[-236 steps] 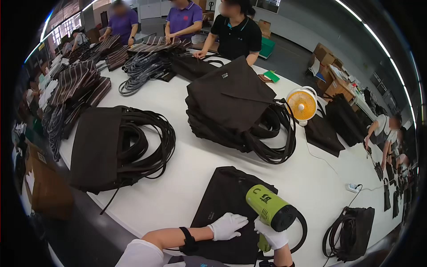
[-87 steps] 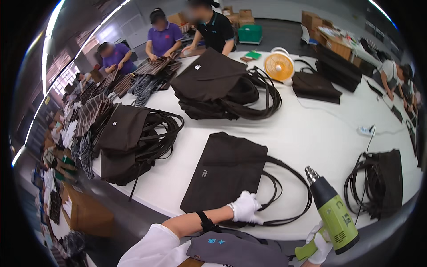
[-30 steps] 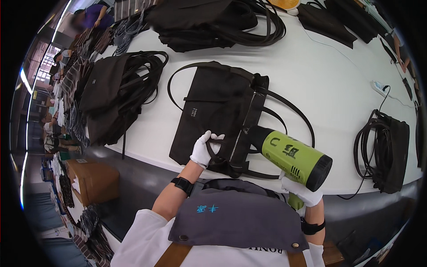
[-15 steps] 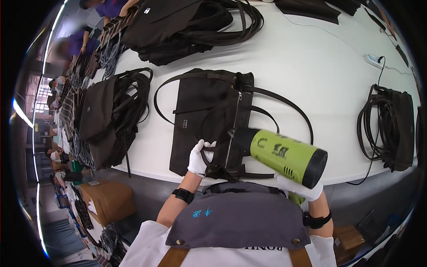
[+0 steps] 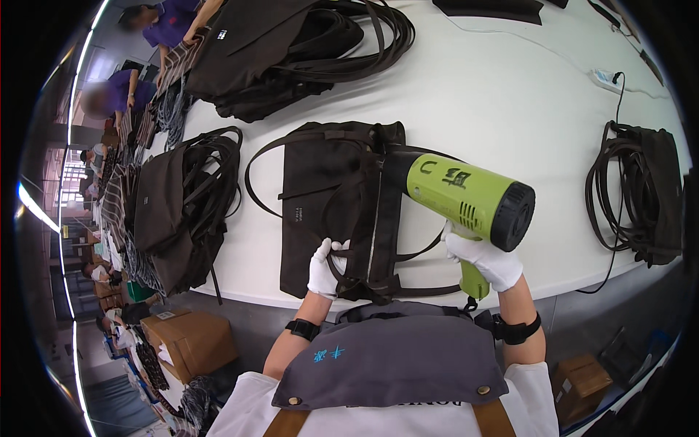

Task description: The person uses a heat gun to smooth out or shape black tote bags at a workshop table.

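A dark brown tote bag (image 5: 302, 240) lies flat on the white table in front of me, with its zipper running lengthwise and long straps looping out on both sides. My left hand (image 5: 328, 268), in a white glove, is closed on a strap at the bag's near part. In my right hand (image 5: 484, 255), also gloved, is the handle of a green hair dryer (image 5: 466, 197) with a black nozzle and black rear cap. Its nozzle points left, over the zippered edge of the bag's upper half, and hides part of that edge and a strap.
Stacked dark bags with straps lie at the far left (image 5: 247, 65) and left (image 5: 171, 218). Another bundle (image 5: 644, 197) is at the right, beside a black cord running to a white power strip (image 5: 606, 79). Cardboard boxes (image 5: 191, 342) stand below the table. Other people work at the upper left.
My right hand has raised the hair dryer away from me, so its nozzle is farther up the bag's edge. My left hand keeps its hold on the strap. The view has shifted slightly.
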`<state>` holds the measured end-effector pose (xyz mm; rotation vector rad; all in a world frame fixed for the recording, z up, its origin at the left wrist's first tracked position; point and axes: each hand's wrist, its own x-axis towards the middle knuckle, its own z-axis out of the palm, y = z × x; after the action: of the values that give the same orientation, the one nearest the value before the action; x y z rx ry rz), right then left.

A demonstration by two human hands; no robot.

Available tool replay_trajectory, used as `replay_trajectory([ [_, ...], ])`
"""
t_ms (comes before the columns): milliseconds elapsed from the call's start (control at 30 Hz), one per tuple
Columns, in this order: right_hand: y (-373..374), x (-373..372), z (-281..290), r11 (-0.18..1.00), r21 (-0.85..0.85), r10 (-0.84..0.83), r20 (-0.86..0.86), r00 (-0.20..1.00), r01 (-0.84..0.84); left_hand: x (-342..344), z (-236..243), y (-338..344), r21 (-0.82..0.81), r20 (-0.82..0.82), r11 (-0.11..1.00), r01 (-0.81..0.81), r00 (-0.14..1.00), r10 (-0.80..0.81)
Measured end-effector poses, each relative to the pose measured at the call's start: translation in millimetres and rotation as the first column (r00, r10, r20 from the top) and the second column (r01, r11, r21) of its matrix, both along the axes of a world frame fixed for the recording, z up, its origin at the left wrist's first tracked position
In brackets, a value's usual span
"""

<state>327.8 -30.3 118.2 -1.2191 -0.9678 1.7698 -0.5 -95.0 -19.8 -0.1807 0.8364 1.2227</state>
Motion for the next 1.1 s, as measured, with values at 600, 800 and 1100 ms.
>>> replay_trajectory([
  [600,-28,20,7,0.998,-0.006,0.066,0.256,0.964,-0.067,-2,-7,0,0.028,0.073,1.0,-0.012,0.997,0.01],
  [800,-83,44,40,0.888,0.291,0.256,0.331,0.908,-0.356,-2,-4,1,0.058,0.127,0.998,0.008,0.992,-0.015],
  [1100,-101,27,36,0.967,0.019,0.234,0.34,0.911,-0.256,1,-7,4,0.035,0.051,0.999,-0.023,0.998,0.021],
])
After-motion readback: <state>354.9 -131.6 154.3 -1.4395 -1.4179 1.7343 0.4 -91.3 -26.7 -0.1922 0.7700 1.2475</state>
